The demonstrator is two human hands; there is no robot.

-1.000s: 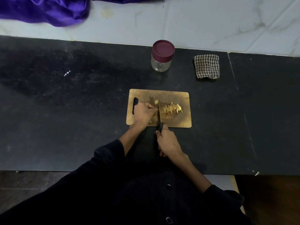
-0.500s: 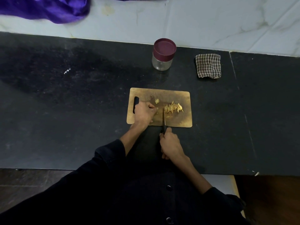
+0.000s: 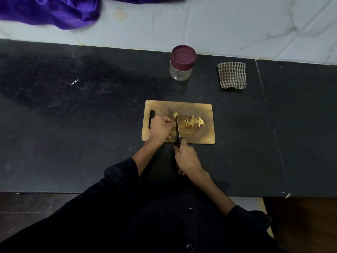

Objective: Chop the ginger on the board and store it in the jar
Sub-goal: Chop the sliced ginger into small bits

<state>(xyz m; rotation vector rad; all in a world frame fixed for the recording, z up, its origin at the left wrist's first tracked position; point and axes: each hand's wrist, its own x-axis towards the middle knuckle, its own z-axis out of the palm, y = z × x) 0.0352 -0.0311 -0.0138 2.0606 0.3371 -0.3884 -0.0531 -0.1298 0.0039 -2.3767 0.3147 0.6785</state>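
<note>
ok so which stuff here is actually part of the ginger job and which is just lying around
In use:
cutting board
uncut ginger piece
ginger slivers
knife, held by right hand
left hand, on the board
jar, lid on

Lying about:
checked cloth
purple fabric

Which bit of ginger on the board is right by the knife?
The small lone ginger piece at the knife tip, beside the left hand. The pile of cut strips lies apart, further right on the board.

A folded checked cloth (image 3: 232,75) lies on the black counter (image 3: 73,125), and purple fabric (image 3: 49,10) lies beyond the counter's far-left edge.
</note>
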